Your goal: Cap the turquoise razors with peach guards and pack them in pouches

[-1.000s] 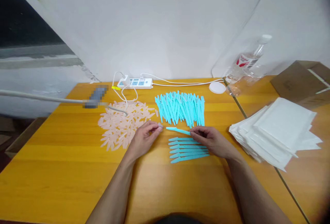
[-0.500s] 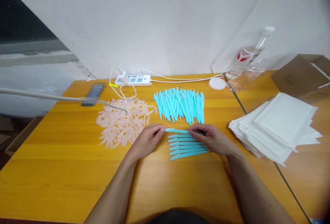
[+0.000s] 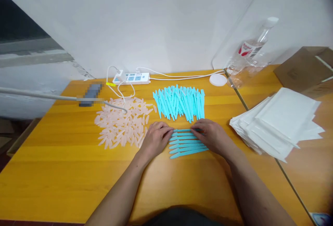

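A turquoise eyebrow razor (image 3: 182, 130) lies crosswise between my hands, at the far end of a row of several similar razors (image 3: 187, 148). My left hand (image 3: 156, 138) pinches its left end with thumb and fingertips. Its right end is between the thumb and fingers of my right hand (image 3: 212, 136), which hides that end and part of the row. Beyond my hands is a heap of turquoise razors (image 3: 179, 103). Left of it spreads a pile of small, pale pink blade caps (image 3: 122, 123), close to my left hand.
A white power strip (image 3: 137, 78) with cables stands by the wall, near a blurred phone (image 3: 91, 94). Behind on the right are a round white lid (image 3: 218, 79), a clear bottle (image 3: 247, 51) and a cardboard box (image 3: 303, 68). White packets (image 3: 283, 118) are stacked at right.
The razor between my hands has come down to the row's far end. My left hand has shifted right, nearer my right hand. The view has tilted slightly.
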Demonstrator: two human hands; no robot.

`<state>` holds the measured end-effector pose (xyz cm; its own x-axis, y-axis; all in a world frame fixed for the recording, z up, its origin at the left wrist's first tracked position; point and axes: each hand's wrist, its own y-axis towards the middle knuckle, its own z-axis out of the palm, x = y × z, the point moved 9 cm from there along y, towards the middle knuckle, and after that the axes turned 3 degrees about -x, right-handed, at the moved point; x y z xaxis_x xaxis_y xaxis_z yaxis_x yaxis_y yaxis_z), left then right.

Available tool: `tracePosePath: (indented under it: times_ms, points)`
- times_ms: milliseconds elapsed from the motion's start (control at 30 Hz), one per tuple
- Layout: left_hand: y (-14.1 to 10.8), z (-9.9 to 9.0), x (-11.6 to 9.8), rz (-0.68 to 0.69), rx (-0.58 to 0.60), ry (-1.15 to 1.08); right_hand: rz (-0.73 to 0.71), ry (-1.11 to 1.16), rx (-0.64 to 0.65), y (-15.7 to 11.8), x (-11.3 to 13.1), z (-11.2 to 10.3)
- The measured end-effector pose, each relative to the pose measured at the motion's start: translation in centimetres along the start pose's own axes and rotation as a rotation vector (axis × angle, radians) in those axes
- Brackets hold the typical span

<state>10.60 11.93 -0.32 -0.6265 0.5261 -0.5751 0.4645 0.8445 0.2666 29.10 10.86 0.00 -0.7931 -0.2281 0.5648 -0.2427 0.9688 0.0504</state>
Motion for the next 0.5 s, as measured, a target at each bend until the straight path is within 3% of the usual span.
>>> tracePosePath:
  times_ms: [500]
  points:
    - [-0.51,-0.17,-0.47,0.046,0.105,-0.068,-0.002,0.039,0.096,-0.38,0.18,0.46]
